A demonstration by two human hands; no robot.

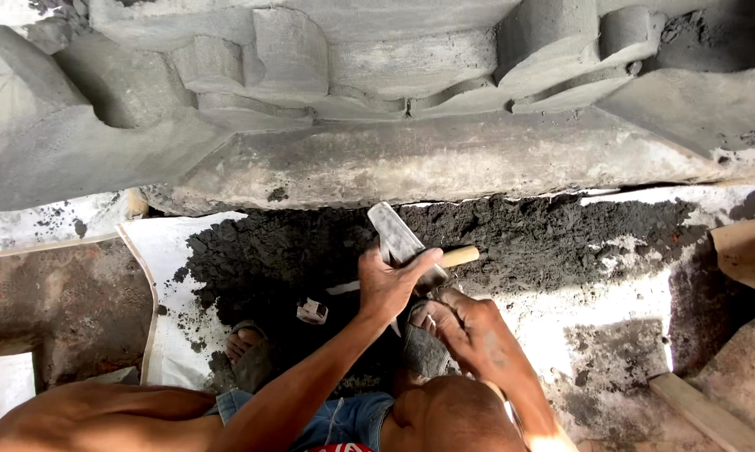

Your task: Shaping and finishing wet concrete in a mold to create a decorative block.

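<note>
The left hand (387,285) grips a trowel (402,243) by its wooden handle; the right hand (469,331), fingers curled together, touches it above dark mortar (561,234).

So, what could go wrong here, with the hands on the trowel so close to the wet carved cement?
1. The left hand and right hand crowd together at the trowel; its metal edge might nick a finger.
2. The trowel blade points toward the carved grey moulding; a slip might gouge its surface.
3. The dark mortar heap lies right by the sandalled foot, so it might get trodden and scattered.
</note>
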